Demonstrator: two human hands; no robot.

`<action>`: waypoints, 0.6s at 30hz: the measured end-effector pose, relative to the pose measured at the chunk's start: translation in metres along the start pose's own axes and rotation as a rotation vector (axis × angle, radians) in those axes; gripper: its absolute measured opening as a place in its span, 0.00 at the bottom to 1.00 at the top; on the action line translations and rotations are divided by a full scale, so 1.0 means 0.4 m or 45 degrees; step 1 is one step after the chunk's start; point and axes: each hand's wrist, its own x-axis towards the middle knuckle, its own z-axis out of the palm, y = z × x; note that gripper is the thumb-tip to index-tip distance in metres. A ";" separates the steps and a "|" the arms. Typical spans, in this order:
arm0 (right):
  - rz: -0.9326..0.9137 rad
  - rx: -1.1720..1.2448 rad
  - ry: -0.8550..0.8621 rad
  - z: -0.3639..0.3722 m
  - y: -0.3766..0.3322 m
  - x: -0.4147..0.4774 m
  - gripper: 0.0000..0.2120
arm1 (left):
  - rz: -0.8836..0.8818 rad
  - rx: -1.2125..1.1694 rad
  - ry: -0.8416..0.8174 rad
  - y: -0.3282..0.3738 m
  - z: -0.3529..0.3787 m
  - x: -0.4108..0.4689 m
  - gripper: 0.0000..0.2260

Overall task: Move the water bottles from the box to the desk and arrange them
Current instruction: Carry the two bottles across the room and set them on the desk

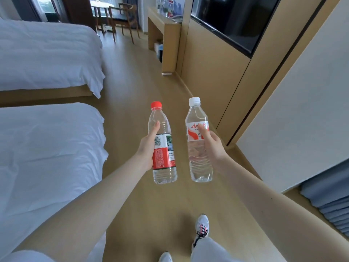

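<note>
Down at the bottom, a white lace-up sneaker with red accents is planted on the light wooden floor, and the toe of a second one peeks in at the frame edge. Both bare arms reach forward, each carrying a bottle in mid-air above the floor.

The left hand grips a clear plastic water bottle with a red cap and a red-and-green label. Its fingers wrap round the label and the thumb lies up along the bottle's shoulder. The right hand holds a clear plastic water bottle with a white cap and a red-and-white label, the thumb pressed on the label and the fingers curled behind. Both bottles are roughly upright, side by side and not touching.

To the left sits a bed with white sheets, and beyond it a second white bed. On the right, a black wall-mounted screen is set in wood panelling.

Far ahead stands the light wooden desk against that wall, with a cluster of water bottles on top. Past it is a dark wooden chair by the window.
</note>
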 end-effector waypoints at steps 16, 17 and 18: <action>0.061 0.096 -0.372 0.233 -0.066 0.324 0.27 | 0.166 -0.065 0.352 0.150 -0.152 0.161 0.25; 0.055 0.093 -0.394 0.239 -0.073 0.354 0.27 | 0.159 -0.053 0.374 0.163 -0.152 0.186 0.24; 0.044 0.087 -0.415 0.243 -0.080 0.387 0.27 | 0.156 -0.038 0.396 0.179 -0.150 0.212 0.23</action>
